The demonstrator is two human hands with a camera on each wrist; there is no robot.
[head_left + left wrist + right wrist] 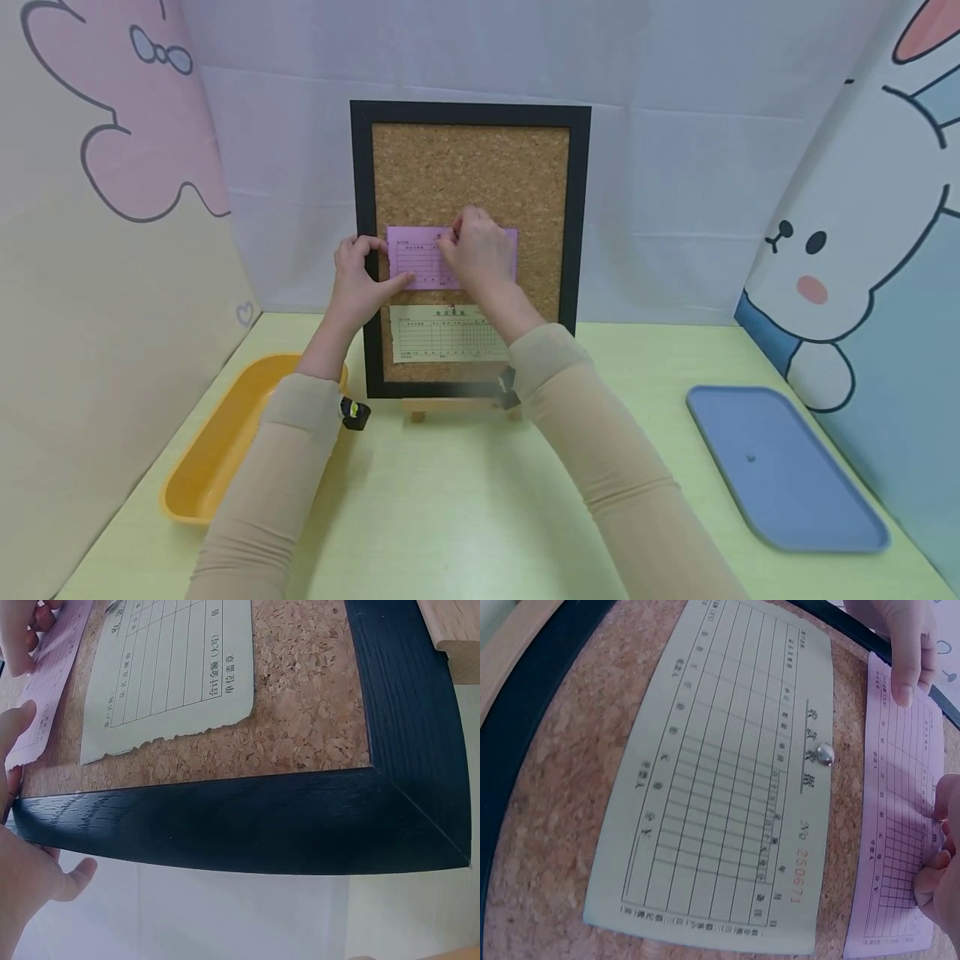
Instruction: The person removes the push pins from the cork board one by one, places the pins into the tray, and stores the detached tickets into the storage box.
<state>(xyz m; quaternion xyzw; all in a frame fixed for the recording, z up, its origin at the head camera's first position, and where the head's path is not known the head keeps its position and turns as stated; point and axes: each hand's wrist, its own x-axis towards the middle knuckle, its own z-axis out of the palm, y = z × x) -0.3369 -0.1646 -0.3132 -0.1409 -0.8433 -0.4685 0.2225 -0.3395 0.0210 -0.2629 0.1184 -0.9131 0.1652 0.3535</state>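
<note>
A purple printed slip (420, 262) lies flat against the cork board (472, 171), above a pale green slip (427, 337). My left hand (356, 283) is at the board's left edge, its extended thumb pressing the purple slip and its index finger at that slip's left side. At the purple slip's top middle, my right hand (482, 254) pinches a thumbtack that its fingertips mostly hide. In the right wrist view, the right thumb and finger (934, 881) meet at the purple slip's upper margin. A silver thumbtack (825, 754) sits at the green slip's top edge.
The black-framed board leans on a small wooden stand (450, 406). To the left, a yellow tub (183, 504) is partly behind the left sleeve. A blue tray (810, 483) lies at the right, with one small object (751, 458) on it. Fabric walls enclose the table.
</note>
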